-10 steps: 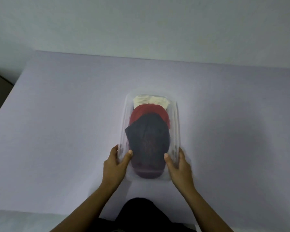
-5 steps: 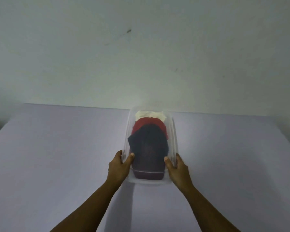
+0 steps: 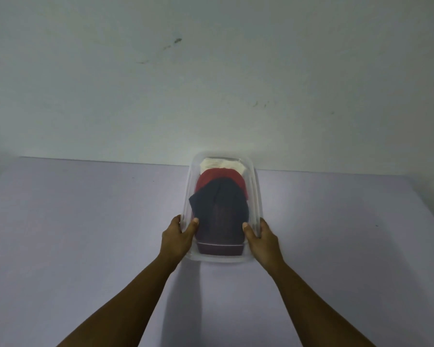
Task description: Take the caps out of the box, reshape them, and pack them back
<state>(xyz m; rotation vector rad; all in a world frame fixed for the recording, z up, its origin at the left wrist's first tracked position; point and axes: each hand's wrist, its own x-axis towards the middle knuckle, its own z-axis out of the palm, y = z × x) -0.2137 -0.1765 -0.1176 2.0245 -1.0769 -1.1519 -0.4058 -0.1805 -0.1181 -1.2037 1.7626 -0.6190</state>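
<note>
A clear plastic box [image 3: 257,194] lies lengthwise on the pale lilac table [image 3: 85,221], its far end near the table's back edge. Three caps are stacked inside it: a dark navy cap [image 3: 221,211] nearest me, a red cap [image 3: 218,177] behind it, and a cream cap [image 3: 222,163] at the far end. My left hand [image 3: 177,237] grips the box's near-left wall, thumb over the rim. On the near-right wall my right hand [image 3: 262,239] holds the same way. Both arms are stretched forward.
A plain pale wall [image 3: 211,83] with a few dark marks rises right behind the table's back edge. The tabletop extends to both sides of the box.
The box has slid away from me toward the table's back edge, both hands still holding it. My view has tilted up, so more wall shows.
</note>
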